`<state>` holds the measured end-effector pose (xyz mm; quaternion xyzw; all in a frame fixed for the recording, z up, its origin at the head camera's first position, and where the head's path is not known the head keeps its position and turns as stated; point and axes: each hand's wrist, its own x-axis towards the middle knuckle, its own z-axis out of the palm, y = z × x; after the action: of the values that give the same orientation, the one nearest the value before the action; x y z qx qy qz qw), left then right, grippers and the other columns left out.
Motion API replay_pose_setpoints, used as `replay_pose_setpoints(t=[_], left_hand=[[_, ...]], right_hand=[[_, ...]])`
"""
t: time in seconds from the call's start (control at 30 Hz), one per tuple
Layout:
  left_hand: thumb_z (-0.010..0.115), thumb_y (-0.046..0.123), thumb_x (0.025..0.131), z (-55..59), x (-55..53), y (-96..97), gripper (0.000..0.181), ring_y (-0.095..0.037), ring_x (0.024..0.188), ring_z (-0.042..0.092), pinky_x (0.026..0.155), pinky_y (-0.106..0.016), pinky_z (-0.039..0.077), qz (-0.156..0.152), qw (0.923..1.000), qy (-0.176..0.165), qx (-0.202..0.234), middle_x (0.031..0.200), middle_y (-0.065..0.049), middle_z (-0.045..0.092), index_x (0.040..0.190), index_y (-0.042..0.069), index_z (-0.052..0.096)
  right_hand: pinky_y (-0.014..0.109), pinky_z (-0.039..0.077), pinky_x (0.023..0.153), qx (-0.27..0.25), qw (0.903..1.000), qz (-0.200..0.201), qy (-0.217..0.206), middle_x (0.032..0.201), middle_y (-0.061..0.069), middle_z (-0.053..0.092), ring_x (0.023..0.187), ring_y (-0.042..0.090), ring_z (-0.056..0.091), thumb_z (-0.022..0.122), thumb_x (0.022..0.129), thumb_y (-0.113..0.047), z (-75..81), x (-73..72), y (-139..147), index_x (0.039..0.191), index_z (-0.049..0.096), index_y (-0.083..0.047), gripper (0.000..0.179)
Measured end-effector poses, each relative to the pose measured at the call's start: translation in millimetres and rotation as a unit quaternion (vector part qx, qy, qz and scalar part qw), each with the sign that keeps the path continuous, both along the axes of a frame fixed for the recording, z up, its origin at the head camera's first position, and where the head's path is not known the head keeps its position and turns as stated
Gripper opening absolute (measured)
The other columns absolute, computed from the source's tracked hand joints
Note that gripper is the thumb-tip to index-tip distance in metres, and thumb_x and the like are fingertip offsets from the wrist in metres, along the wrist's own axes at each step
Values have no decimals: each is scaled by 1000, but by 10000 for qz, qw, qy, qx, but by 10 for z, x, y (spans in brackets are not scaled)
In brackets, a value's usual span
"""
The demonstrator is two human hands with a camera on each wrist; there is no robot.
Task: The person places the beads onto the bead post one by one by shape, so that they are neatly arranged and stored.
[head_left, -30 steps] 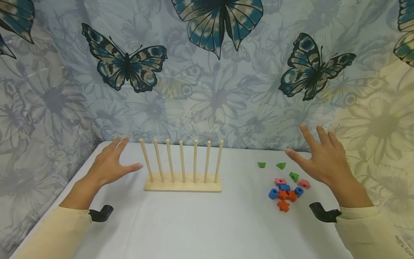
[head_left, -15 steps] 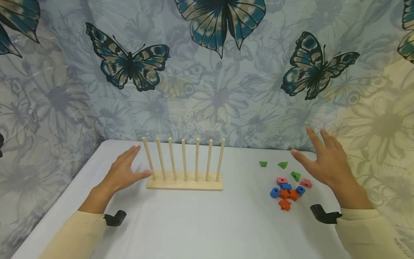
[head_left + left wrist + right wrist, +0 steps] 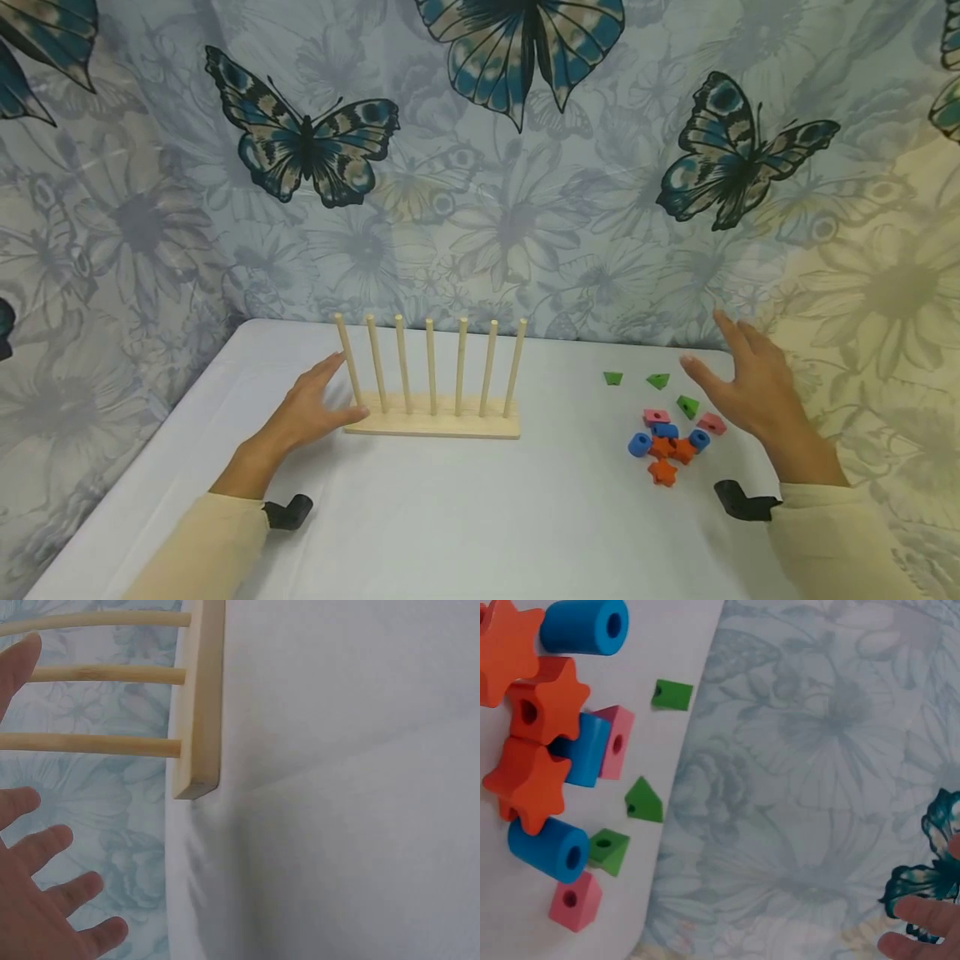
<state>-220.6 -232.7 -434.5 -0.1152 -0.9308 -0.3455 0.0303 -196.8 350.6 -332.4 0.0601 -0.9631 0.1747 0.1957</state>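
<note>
A wooden peg rack (image 3: 435, 427) with a row of several upright pegs stands left of the table's middle. My left hand (image 3: 306, 410) is at its left end, thumb and fingers spread; in the left wrist view the fingers (image 3: 56, 844) are apart and grip nothing. Whether the thumb touches the rack, I cannot tell. My right hand (image 3: 757, 387) hovers with spread fingers beside the loose beads, holding nothing. Those beads are orange stars (image 3: 547, 701), blue cylinders (image 3: 549, 850), pink blocks (image 3: 576, 901) and green triangles (image 3: 643, 801), all with holes.
The table (image 3: 480, 508) wears a white cloth. Behind it hangs a curtain (image 3: 517, 233) printed with flowers and butterflies, close to the back edge. Black wrist mounts (image 3: 288, 512) stick out from both sleeves.
My left hand has moved right, up to the rack's left end. The right hand has shifted slightly, its fingers closer together. Rack and beads stay in place on the table.
</note>
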Motion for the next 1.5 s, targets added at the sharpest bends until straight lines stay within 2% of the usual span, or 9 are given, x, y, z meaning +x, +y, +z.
replay_pose_setpoints(t=[0.2, 0.33, 0.47, 0.67, 0.93, 1.1, 1.27, 1.5], left_hand=[[79, 46, 77, -85, -16, 58, 102, -48, 137, 21, 104, -66, 21, -22, 9998, -113, 178, 152, -25, 27, 151, 2, 26], [80, 45, 76, -167, -30, 58, 101, -49, 136, 23, 105, -64, 22, 0, 9996, -246, 137, 149, -28, 30, 149, -1, 28], [82, 42, 75, -233, -39, 51, 100, -50, 134, 26, 106, -61, 23, -54, 9995, -295, 67, 146, -31, 32, 146, -6, 31], [81, 46, 75, -293, -44, 59, 99, -50, 134, 27, 105, -62, 24, 2, 9988, -488, -27, 146, -30, 33, 146, -4, 35], [79, 49, 75, -374, -19, 86, 91, -52, 134, 24, 102, -70, 19, 251, 9976, -589, -255, 144, -31, 35, 143, 1, 43], [80, 43, 77, -421, -30, 84, 81, -48, 134, 27, 103, -68, 13, 205, 9990, -330, -238, 141, -29, 41, 137, -2, 50], [80, 44, 76, -481, -53, 77, 81, -47, 134, 28, 104, -66, 12, 234, 9991, -258, -227, 141, -28, 42, 136, -2, 51], [80, 45, 76, -526, -30, 65, 82, -46, 134, 28, 105, -64, 11, 269, 9994, -147, -150, 141, -28, 43, 136, -4, 50]], right_hand=[[75, 14, 99, -116, 9999, 57, -50, 143, 41, 25, 129, 61, 21, 60, 93, -42, -114, -2, 64, 152, 21, -2, 81], [74, 15, 99, -188, 9998, -11, -117, 143, 41, 26, 130, 59, 21, 60, 93, -43, -188, 3, 76, 152, 20, -2, 82], [74, 20, 97, -262, 9996, 54, -12, 140, 40, 31, 126, 59, 28, 62, 93, -40, -276, 1, 98, 150, 26, 1, 79], [73, 18, 99, -506, 9986, 146, 83, 141, 39, 32, 126, 60, 28, 62, 93, -36, -439, -9, 190, 149, 28, 2, 76], [73, 15, 100, -766, 9958, -307, -407, 146, 37, 26, 132, 57, 20, 55, 97, -42, -625, 15, 281, 150, 22, 4, 77], [72, 14, 101, -997, 9918, -524, -611, 148, 36, 22, 133, 56, 17, 52, 97, -44, -739, -7, 355, 150, 20, 4, 78], [73, 16, 99, -1147, 9875, -699, -819, 145, 39, 23, 130, 59, 19, 49, 98, -46, -852, -33, 468, 150, 20, 4, 77], [76, 24, 91, -1463, 9735, -979, -1460, 143, 41, 24, 124, 63, 24, 42, 99, -52, -996, -33, 548, 153, 14, -1, 79]])
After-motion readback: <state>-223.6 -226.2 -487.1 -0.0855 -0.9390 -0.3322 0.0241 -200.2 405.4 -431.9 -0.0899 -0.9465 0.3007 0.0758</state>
